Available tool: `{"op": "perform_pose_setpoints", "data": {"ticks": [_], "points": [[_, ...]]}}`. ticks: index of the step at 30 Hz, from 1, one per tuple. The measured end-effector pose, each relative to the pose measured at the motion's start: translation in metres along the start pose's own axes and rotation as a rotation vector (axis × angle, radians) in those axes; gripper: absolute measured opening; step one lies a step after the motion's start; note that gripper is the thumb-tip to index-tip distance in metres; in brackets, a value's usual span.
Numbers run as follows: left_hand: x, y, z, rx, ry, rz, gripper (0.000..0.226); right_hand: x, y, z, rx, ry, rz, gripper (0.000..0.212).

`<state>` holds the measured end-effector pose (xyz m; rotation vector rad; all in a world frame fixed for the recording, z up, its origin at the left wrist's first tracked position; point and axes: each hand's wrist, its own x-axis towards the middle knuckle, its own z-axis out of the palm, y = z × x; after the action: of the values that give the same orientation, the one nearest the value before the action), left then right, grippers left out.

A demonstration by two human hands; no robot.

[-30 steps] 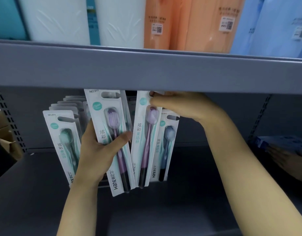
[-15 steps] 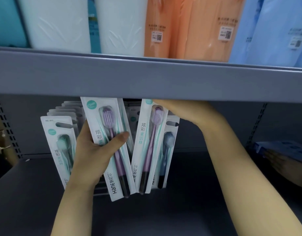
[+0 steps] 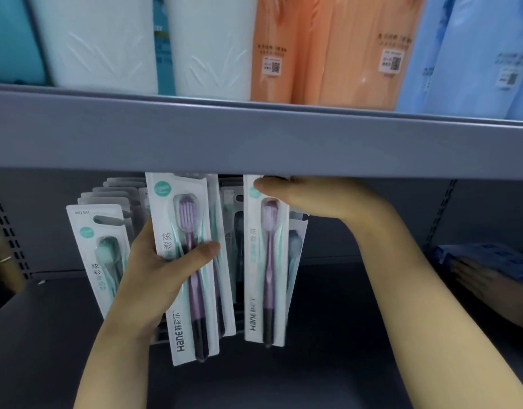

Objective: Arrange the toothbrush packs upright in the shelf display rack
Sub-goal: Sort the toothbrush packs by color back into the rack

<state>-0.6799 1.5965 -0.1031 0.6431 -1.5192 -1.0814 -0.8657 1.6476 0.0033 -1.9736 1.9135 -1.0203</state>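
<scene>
The left hand (image 3: 154, 278) is gripping a purple toothbrush pack (image 3: 192, 261); the right hand (image 3: 310, 199) is pinching another pack (image 3: 264, 267), whose top the grey shelf edge (image 3: 254, 140) is hiding.

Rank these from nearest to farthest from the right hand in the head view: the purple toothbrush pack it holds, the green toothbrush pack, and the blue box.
1. Purple toothbrush pack, held at its top by the right hand.
2. Blue box, far right on the lower shelf.
3. Green toothbrush pack, far left.
</scene>
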Motion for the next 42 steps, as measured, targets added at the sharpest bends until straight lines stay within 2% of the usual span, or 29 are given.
{"op": "perform_pose_setpoints", "data": {"ticks": [2,5,7,10,13,17,20,25,28,30,31,33,36,37,40,42], "points": [[0.001,0.001,-0.002,0.011,0.004,0.012,0.040,0.000,0.000,0.002,-0.003,-0.020,0.005,0.034],[0.004,0.001,-0.008,0.041,0.001,0.031,0.041,0.000,-0.003,0.007,-0.064,-0.056,-0.005,0.022],[0.005,0.003,-0.011,0.088,-0.010,0.050,0.042,0.004,-0.003,0.009,-0.096,-0.067,-0.018,0.028],[0.006,0.007,-0.016,0.076,-0.022,0.058,0.038,0.008,-0.004,0.015,-0.076,-0.067,-0.016,0.022],[0.006,0.011,-0.026,-0.010,-0.079,0.041,0.048,0.011,-0.008,0.019,-0.081,-0.058,-0.036,0.041],[0.004,0.009,-0.043,-0.140,-0.115,-0.008,0.071,0.015,-0.016,0.025,-0.051,-0.081,-0.110,0.044],[0.005,0.005,-0.049,-0.155,-0.095,-0.032,0.075,0.016,-0.025,0.031,-0.030,-0.095,-0.172,0.031],[0.007,0.003,-0.047,-0.170,-0.111,-0.037,0.075,0.028,-0.037,0.054,-0.019,-0.025,-0.269,0.027],[0.007,0.002,-0.048,-0.166,-0.129,-0.026,0.072,0.036,-0.040,0.069,-0.037,-0.024,-0.276,0.028],[0.007,0.002,-0.048,-0.157,-0.129,0.006,0.062,0.039,-0.040,0.074,-0.013,-0.052,-0.298,0.016],[0.006,0.002,-0.047,-0.164,-0.122,0.018,0.054,0.039,-0.040,0.074,-0.020,-0.053,-0.299,0.016],[0.005,0.005,-0.043,-0.176,-0.116,0.046,0.032,0.038,-0.041,0.075,-0.040,-0.060,-0.300,0.034],[0.003,0.003,-0.041,-0.161,-0.120,0.070,0.035,0.040,-0.041,0.082,-0.094,-0.085,-0.303,0.021],[0.002,0.004,-0.040,-0.166,-0.102,0.073,0.022,0.042,-0.041,0.086,-0.112,-0.086,-0.296,0.025],[0.002,0.002,-0.039,-0.111,-0.098,0.108,0.041,0.044,-0.041,0.091,-0.126,-0.074,-0.298,0.033],[0.000,0.005,-0.038,-0.103,-0.080,0.110,0.041,0.040,-0.042,0.088,-0.060,-0.056,-0.331,0.037]]}}
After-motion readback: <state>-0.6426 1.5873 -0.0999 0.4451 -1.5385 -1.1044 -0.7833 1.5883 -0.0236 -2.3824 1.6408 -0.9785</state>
